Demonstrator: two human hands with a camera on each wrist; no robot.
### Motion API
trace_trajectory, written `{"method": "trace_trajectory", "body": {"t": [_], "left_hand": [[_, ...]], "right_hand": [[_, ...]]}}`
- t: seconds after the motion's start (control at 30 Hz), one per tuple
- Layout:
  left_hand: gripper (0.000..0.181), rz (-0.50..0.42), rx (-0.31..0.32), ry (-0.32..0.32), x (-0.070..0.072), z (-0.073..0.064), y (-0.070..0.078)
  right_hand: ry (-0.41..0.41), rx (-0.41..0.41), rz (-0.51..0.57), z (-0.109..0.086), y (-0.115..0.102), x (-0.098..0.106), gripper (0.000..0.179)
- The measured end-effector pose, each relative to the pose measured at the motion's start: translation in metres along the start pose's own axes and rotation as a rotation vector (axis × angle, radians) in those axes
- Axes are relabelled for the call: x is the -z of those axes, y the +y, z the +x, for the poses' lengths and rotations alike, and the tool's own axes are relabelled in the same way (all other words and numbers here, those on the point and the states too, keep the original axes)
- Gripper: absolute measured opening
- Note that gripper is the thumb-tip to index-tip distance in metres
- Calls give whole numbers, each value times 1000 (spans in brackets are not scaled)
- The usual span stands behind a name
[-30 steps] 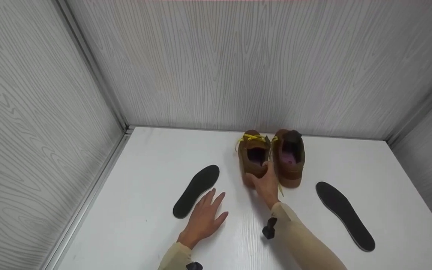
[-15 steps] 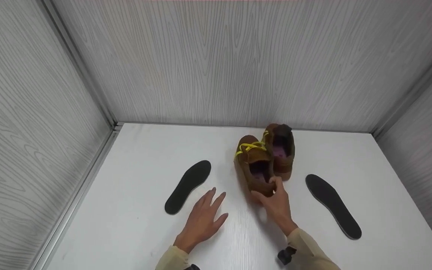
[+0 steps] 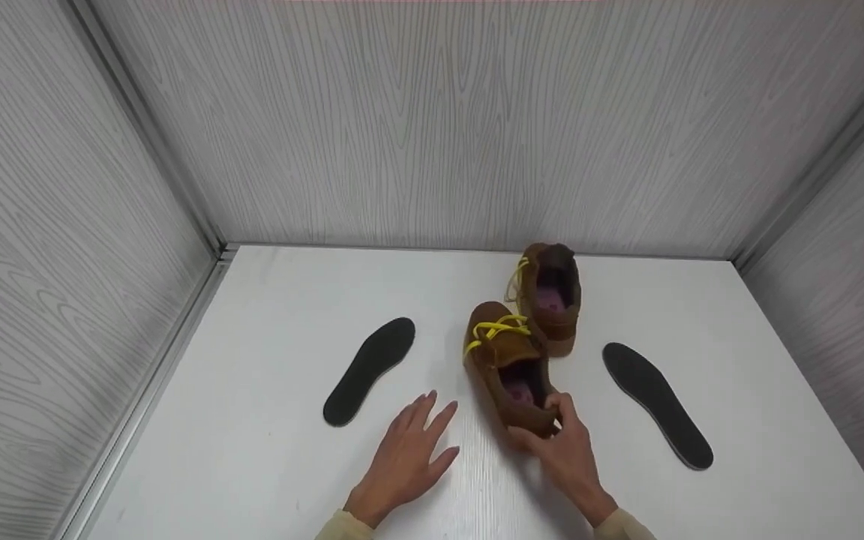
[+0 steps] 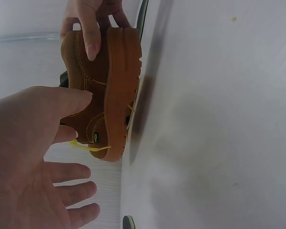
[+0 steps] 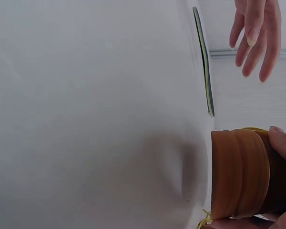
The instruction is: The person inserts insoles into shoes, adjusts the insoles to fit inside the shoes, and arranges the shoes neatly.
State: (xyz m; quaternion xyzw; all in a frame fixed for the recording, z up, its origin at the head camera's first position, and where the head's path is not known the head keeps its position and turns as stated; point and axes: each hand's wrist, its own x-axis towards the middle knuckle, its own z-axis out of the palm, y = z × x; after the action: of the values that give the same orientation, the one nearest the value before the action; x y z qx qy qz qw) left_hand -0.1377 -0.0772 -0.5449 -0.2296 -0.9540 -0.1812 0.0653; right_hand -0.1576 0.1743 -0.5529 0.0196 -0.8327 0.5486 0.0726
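Note:
By its heel, my right hand (image 3: pixel 568 456) grips a brown shoe (image 3: pixel 508 352) with yellow laces, thumb on one side and fingers on the other. In the left wrist view the held shoe (image 4: pixel 99 90) shows its thick tan sole, a little off the table. My left hand (image 3: pixel 406 457) hovers to the left of it, fingers spread and holding nothing. Behind the held shoe stands a second brown shoe (image 3: pixel 565 322), its toe toward the back wall. A black insole (image 3: pixel 369 371) lies beyond my left hand; another black insole (image 3: pixel 657 405) lies to the right.
The white table (image 3: pixel 237 420) carries everything here. A grey wood-grain wall (image 3: pixel 432 135) closes off the back, with a left panel (image 3: pixel 42 270) and a right panel (image 3: pixel 844 300) at the sides.
My right hand has drawn the gripped shoe toward me, away from the second shoe. The left hand stays spread in nearly the same place. The head view has shifted slightly.

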Motion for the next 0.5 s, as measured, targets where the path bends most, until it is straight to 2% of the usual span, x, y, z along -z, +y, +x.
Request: {"method": "trace_trajectory", "body": {"t": [0.27,0.5], "left_hand": [[57,-9,2,-19,-4,-1,1],[55,-8,15,-21,-9,1,-6]], "right_hand": [[-8,-17,-12,-11,11,-8,62],[-45,-17,-9,-9,10,-9,62]]}}
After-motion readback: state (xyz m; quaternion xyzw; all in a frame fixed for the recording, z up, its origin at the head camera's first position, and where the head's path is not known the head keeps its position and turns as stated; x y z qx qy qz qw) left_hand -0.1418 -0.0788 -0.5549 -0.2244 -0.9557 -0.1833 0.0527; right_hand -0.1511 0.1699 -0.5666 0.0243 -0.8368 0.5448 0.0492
